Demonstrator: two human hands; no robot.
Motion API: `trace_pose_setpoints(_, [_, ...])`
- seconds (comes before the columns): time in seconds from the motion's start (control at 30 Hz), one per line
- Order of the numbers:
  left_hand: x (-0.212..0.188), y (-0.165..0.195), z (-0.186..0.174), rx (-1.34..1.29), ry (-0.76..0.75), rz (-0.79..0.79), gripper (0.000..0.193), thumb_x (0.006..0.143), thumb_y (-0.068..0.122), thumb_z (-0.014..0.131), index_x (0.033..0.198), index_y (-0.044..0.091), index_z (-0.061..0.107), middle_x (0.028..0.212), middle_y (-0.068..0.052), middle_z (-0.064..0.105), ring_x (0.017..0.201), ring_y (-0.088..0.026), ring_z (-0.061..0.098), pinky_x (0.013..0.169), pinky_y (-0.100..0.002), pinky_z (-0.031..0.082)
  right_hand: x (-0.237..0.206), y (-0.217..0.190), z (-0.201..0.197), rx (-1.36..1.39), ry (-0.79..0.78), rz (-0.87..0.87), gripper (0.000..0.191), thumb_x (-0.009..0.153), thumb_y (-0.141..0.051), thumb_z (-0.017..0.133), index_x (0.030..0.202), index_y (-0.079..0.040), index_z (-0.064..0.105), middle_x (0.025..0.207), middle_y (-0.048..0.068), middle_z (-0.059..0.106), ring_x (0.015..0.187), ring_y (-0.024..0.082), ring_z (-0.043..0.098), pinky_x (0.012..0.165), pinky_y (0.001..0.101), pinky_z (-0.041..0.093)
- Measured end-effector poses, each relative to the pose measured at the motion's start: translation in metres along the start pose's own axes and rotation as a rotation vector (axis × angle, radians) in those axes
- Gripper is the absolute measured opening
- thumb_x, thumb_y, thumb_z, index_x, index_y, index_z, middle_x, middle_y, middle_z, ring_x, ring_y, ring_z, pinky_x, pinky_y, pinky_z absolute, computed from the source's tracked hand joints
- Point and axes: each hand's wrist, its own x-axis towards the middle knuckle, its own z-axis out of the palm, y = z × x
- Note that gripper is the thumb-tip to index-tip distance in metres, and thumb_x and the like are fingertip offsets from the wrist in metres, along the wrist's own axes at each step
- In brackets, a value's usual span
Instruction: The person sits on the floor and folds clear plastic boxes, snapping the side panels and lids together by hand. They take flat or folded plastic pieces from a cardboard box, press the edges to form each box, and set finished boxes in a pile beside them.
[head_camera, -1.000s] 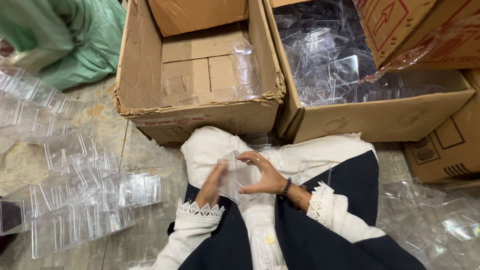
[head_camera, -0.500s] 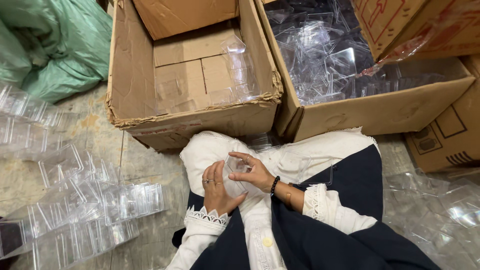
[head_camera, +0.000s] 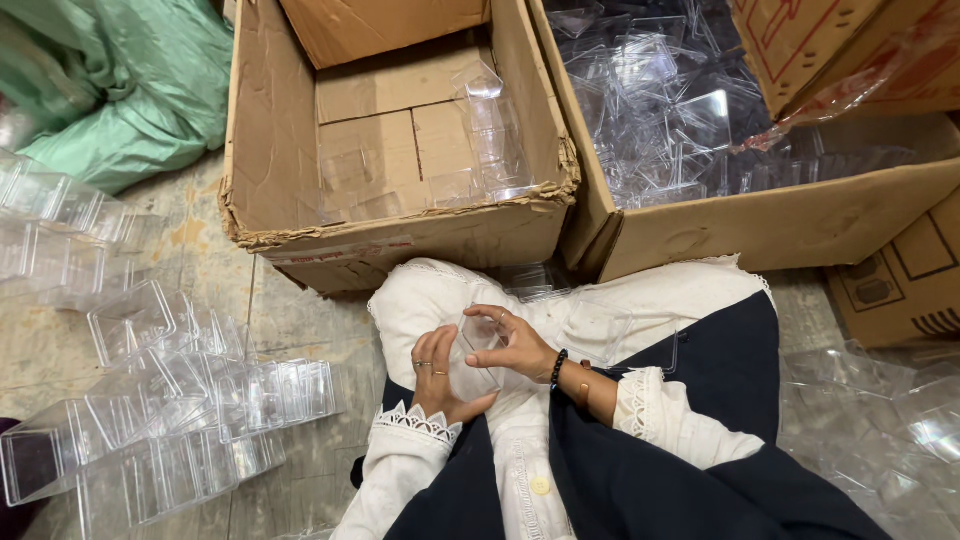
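Clear plastic box (head_camera: 480, 345) barely discernible; left hand (head_camera: 437, 375), right hand (head_camera: 510, 340) both grip it.

both hands (head_camera: 480, 365) have closed around the clear box (head_camera: 478, 345), pressing it together.

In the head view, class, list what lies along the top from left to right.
Green bag → open cardboard box holding a few clear containers → cardboard box full of clear plastic pieces → printed carton.
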Motion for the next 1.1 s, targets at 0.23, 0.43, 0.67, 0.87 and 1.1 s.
trace_pose_setpoints(0.23, [0.0, -0.008, 0.003, -0.015, -0.007, 0.044, 0.122, 0.053, 0.035, 0.097, 0.15, 0.003, 0.031, 0.149, -0.018, 0.042, 0.138, -0.04, 0.038, 0.117, -0.053, 0.033, 0.001, 0.006, -0.003, 0.106, 0.023, 0.057, 0.076, 0.072, -0.011, 0.092, 0.141, -0.011, 0.059, 0.131, 0.005, 0.059, 0.125, 0.021, 0.052, 0.104, 0.0363, 0.045])
trace_pose_setpoints(0.43, [0.01, 0.004, 0.0, 0.093, 0.0, 0.016, 0.123, 0.051, 0.039, 0.096, 0.148, 0.002, 0.031, 0.145, -0.018, 0.041, 0.134, -0.039, 0.037, 0.114, -0.053, 0.031, 0.001, -0.001, -0.003, 0.033, 0.003, 0.055, 0.075, 0.077, -0.016, 0.088, 0.144, -0.012, 0.056, 0.144, 0.005, 0.056, 0.133, 0.021, 0.05, 0.109, 0.0374, 0.045])
trace_pose_setpoints(0.67, [0.03, 0.016, -0.015, 0.091, -0.11, -0.017, 0.121, 0.054, 0.042, 0.096, 0.15, 0.004, 0.033, 0.147, -0.016, 0.043, 0.135, -0.038, 0.038, 0.114, -0.051, 0.031, -0.007, -0.018, -0.006, -0.21, 0.151, -0.001, 0.088, 0.075, -0.03, 0.089, 0.15, -0.012, 0.047, 0.147, 0.009, 0.053, 0.135, 0.026, 0.052, 0.108, 0.0425, 0.046])
trace_pose_setpoints(0.87, [0.033, 0.017, -0.019, 0.036, -0.13, -0.041, 0.126, 0.051, 0.041, 0.098, 0.151, 0.004, 0.031, 0.148, -0.018, 0.042, 0.136, -0.04, 0.038, 0.113, -0.052, 0.029, -0.008, -0.018, -0.009, -0.153, 0.124, 0.045, 0.096, 0.071, -0.03, 0.091, 0.15, -0.012, 0.039, 0.144, 0.014, 0.052, 0.135, 0.026, 0.052, 0.107, 0.0403, 0.045])
trace_pose_setpoints(1.1, [0.026, 0.009, -0.014, 0.022, -0.106, -0.001, 0.124, 0.052, 0.04, 0.098, 0.151, 0.005, 0.033, 0.149, -0.016, 0.042, 0.138, -0.039, 0.038, 0.115, -0.051, 0.03, -0.003, -0.012, -0.007, -0.086, 0.125, 0.116, 0.091, 0.07, -0.028, 0.091, 0.144, -0.013, 0.042, 0.143, 0.013, 0.052, 0.136, 0.024, 0.052, 0.101, 0.0383, 0.046])
